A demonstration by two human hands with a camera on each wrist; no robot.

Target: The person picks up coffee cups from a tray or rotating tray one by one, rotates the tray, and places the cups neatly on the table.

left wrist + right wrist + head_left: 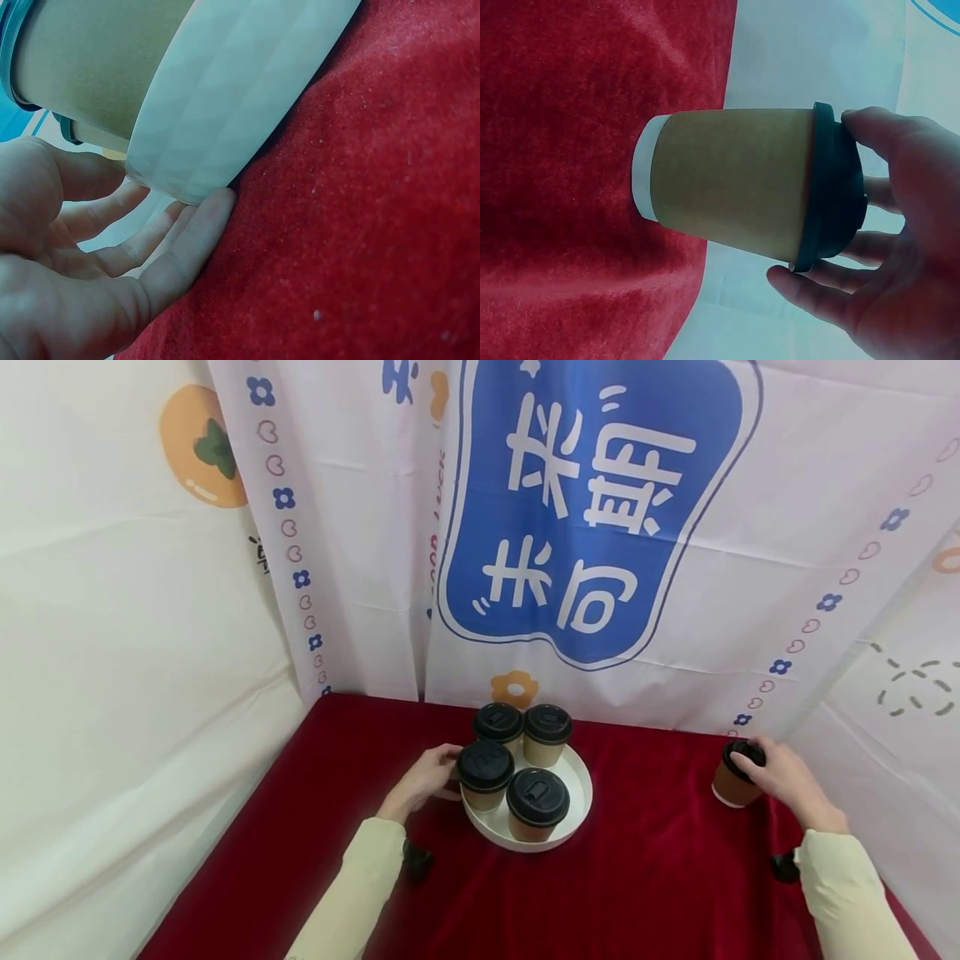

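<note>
A round white tray (581, 793) stands left of the middle in the head view, with several black-lidded brown paper cups on it; the nearest is a coffee cup (537, 806). My left hand (427, 777) holds the tray's left side. Its fingertips meet the patterned white wall (232, 105) in the left wrist view, beside one cup's brown side (97, 67). Far to the right, my right hand (787, 781) grips another paper cup (731, 184) by its black lid (832, 187), thumb and fingers around the rim. Whether that cup's base touches the cloth I cannot tell.
A dark red cloth (637, 877) covers the table. White printed curtains (375, 527) hang behind it and on both sides, and the right-hand cup is close to the back and right curtains. Dark wrist devices (417, 860) sit under both forearms.
</note>
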